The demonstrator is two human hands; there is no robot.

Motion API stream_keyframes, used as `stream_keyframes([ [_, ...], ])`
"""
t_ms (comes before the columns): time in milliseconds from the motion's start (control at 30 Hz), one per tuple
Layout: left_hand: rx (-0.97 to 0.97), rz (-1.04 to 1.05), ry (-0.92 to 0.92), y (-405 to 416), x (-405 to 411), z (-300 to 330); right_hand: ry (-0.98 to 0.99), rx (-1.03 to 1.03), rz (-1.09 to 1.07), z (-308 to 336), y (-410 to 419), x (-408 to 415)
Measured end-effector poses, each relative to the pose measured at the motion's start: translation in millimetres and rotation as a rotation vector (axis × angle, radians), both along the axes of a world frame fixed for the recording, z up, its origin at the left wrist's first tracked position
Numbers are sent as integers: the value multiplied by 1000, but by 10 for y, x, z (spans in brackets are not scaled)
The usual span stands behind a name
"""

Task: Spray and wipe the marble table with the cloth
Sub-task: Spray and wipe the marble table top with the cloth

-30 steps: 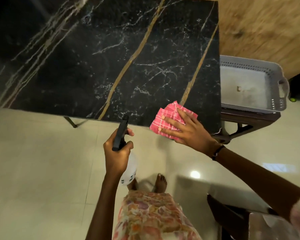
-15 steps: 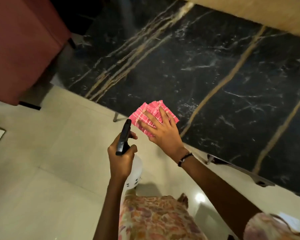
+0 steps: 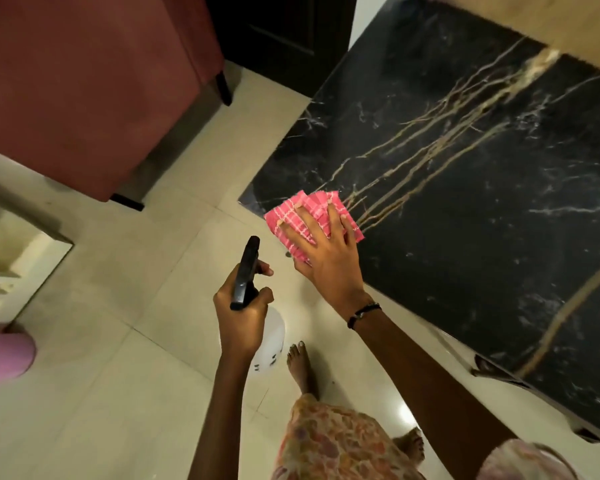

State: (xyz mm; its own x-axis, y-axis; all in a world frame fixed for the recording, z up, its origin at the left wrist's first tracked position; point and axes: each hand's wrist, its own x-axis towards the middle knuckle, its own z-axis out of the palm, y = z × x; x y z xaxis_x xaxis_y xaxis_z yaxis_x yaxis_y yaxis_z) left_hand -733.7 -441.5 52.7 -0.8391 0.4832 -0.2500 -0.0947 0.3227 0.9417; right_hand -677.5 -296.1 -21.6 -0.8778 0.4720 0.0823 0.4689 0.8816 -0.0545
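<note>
Pink checked cloth [image 3: 315,216] lies folded under the right hand [image 3: 326,252], whose fingers are spread flat and pressing it onto the near left corner of the black marble table [image 3: 465,209]; part of the cloth hangs past that corner over the floor [image 3: 101,341]. A dark bracelet [image 3: 362,315] circles the right wrist. Just left of the cloth and clear of the table, the left hand [image 3: 241,317] is curled round the neck of a spray bottle [image 3: 269,344], holding it above the floor with the black trigger head [image 3: 245,273] pointing up and forward, a finger hooked at the trigger. The bottle's body is white and translucent with small dark marks; what it holds cannot be made out. Gold and white veins run across the marble away from the cloth. Beyond the table's left corner stands a dark red upholstered chair [image 3: 84,91] on black legs, and at the far left edge of the floor sits a pink rounded object [image 3: 4,355], only partly in view. Below the hands are a floral garment [image 3: 340,445] and bare feet on the pale tiles. Compared with half a second ago, the cloth and right hand have moved left along the near edge to reach the corner, while the left hand's hold on the bottle is unchanged.
</note>
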Motion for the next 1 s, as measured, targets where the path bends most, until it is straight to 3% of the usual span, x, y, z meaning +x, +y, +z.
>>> stream_keyframes([
  [133,-15,18,4,-134,-311,-82,37,-18,1,-16,-78,-642],
  [333,-23,32,-19,-229,-593,-26,-58,-91,37,44,-159,-1371],
  [467,-12,46,9,-217,-712,95,4,-95,89,38,-101,-1210],
  [633,21,29,5,-40,-825,245,100,-114,-11,-21,-53,-668],
  [800,36,21,-3,171,-907,321,106,-244,7,30,225,-1108],
  [1000,38,-40,41,607,-1045,464,107,-209,-36,38,964,-1265],
])
